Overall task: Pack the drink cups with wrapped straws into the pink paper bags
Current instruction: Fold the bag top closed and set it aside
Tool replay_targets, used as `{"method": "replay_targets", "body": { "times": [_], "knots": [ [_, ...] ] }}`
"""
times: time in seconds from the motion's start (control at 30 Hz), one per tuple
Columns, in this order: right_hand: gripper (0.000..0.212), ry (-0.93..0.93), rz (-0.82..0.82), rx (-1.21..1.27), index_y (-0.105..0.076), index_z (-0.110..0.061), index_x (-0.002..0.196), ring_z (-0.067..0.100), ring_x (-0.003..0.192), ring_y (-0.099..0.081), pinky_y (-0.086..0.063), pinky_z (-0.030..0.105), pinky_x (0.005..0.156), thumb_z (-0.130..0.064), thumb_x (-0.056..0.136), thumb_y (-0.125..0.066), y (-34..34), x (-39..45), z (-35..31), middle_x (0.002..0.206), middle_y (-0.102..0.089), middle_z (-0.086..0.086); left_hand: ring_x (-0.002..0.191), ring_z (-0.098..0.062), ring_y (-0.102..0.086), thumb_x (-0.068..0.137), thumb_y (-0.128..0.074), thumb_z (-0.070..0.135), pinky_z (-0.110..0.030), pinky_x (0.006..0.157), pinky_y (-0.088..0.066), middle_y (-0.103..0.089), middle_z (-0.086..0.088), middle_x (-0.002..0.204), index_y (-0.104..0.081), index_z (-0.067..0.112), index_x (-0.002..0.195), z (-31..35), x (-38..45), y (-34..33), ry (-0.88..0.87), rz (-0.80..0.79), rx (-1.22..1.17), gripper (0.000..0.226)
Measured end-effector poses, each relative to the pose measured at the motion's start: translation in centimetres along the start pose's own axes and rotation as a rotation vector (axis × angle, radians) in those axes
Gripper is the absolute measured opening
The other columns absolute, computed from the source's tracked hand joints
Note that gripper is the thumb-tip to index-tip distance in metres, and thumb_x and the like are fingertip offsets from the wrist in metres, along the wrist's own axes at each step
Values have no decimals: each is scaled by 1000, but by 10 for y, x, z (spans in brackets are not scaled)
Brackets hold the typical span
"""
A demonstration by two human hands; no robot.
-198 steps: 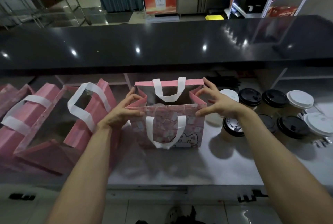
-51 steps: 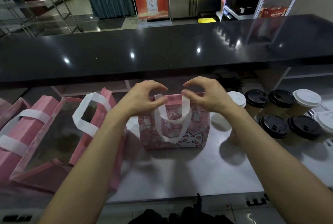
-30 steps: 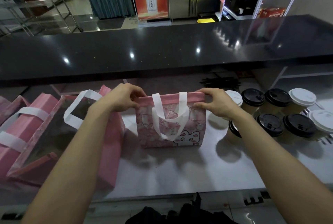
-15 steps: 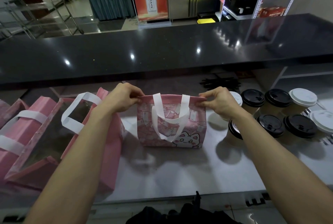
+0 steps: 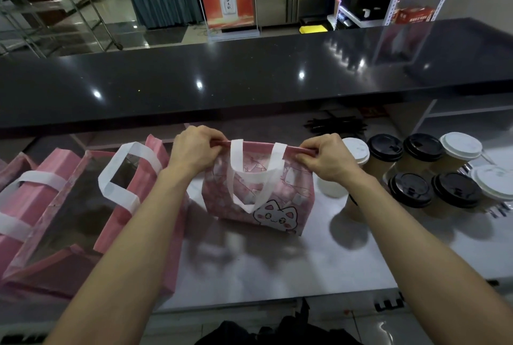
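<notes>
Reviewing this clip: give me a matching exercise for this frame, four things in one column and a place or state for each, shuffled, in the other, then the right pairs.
Things:
1. cat-print bag
2. left hand
3. black straws
4. open pink bag

Places or states:
A. lying in a pile at the back of the counter, behind the cups
B. pinching the bag's top edge at its left end
C. standing mid-counter, top pressed shut
D. tipped over at the left, mouth gaping

Pairs: 1-C, 2-B, 3-A, 4-D

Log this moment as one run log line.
stage: closing bag | left hand: pinches top edge | right hand: pinches top edge | cat-print pink bag: upright, mouth pressed shut
</notes>
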State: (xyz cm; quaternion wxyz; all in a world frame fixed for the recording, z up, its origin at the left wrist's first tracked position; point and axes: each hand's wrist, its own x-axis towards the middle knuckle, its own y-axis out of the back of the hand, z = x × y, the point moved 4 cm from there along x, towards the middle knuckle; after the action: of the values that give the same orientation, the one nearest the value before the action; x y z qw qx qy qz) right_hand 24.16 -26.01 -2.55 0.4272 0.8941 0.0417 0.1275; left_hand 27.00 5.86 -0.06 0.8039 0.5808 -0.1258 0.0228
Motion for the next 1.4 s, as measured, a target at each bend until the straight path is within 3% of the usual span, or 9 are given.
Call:
{"method": "replay_targets", "body": {
  "times": [0.2, 0.33, 0.5, 0.57, 0.67, 0.8, 1.17, 1.3, 1.4],
  "knots": [
    [35, 139, 101, -17, -80, -24, 82, 10, 74, -70, -56, 33, 70, -59, 87, -77, -13, -45, -20, 77, -73, -13, 95, -22, -66, 86, -88, 38, -42, 82, -57, -66, 1, 114, -58, 26, 130, -8, -12, -21, 226, 88, -110, 55],
    [83, 5, -219, 233, -62, -43, 147, 4, 133, -58, -49, 39, 113, -95, 82, -57, -29, -68, -6, 147, -62, -16, 95, -7, -72, 103, -70, 20, -40, 83, -67, -73, 8, 110, -62, 31, 131, -24, -38, -36, 317, -29, -486, 31],
    [117, -39, -406, 242, -26, -49, 168, 9, 148, -48, -48, 37, 116, -66, 74, -93, -57, -99, 14, 166, -45, -15, 135, -25, -63, 95, -42, -21, -56, 112, -56, -62, -5, 146, -51, 18, 154, -33, -96, -49, 455, -18, -796, 71],
    [110, -33, -353, 170, -30, -43, 168, 14, 138, -56, -57, 38, 105, -42, 80, -95, -65, -108, 21, 160, -51, -8, 142, -23, -57, 87, -59, -9, -50, 115, -53, -55, -3, 153, -41, 20, 161, -31, -132, -55, 432, -93, -715, 82],
    [113, -22, -361, 116, -27, -38, 169, 15, 126, -62, -60, 43, 99, -47, 78, -95, -79, -124, 24, 155, -52, -3, 157, -17, -40, 69, -82, 23, -36, 110, -54, -36, 4, 170, -17, 34, 173, -15, -184, -75, 353, -367, -709, 123],
    [151, -10, -393, 138, 3, -39, 173, 23, 162, -28, -51, 52, 115, -57, 65, -100, -97, -129, 19, 181, -8, -7, 165, -21, -26, 52, -108, 47, -58, 123, -43, -16, 8, 181, 13, 63, 165, 8, -214, -96, 336, -386, -645, 166],
    [75, -35, -277, 61, -39, -24, 166, 32, 142, -58, -54, 51, 110, -33, 102, -75, -123, -132, 36, 162, -53, 5, 105, -32, -76, 103, -71, 2, -47, 85, -67, -73, -11, 131, -12, 43, 174, 1, -207, -117, 330, -137, -489, 101],
    [150, -173, -288, 135, 2, -33, 173, 28, 159, -36, -44, 54, 121, -71, 64, -94, -122, -136, 32, 179, -16, 0, 148, -20, -53, 75, -102, 32, -46, 117, -50, -50, -3, 165, 4, 41, 174, -6, -208, -122, 336, -250, -585, 145],
    [168, -166, -264, 179, 19, -45, 168, 32, 163, -26, -40, 58, 123, -69, 51, -99, -123, -124, 18, 182, 1, -1, 143, -17, -56, 63, -108, 29, -45, 113, -53, -49, 4, 162, 6, 51, 171, -7, -191, -126, 351, -252, -674, 159]
  ]
}}
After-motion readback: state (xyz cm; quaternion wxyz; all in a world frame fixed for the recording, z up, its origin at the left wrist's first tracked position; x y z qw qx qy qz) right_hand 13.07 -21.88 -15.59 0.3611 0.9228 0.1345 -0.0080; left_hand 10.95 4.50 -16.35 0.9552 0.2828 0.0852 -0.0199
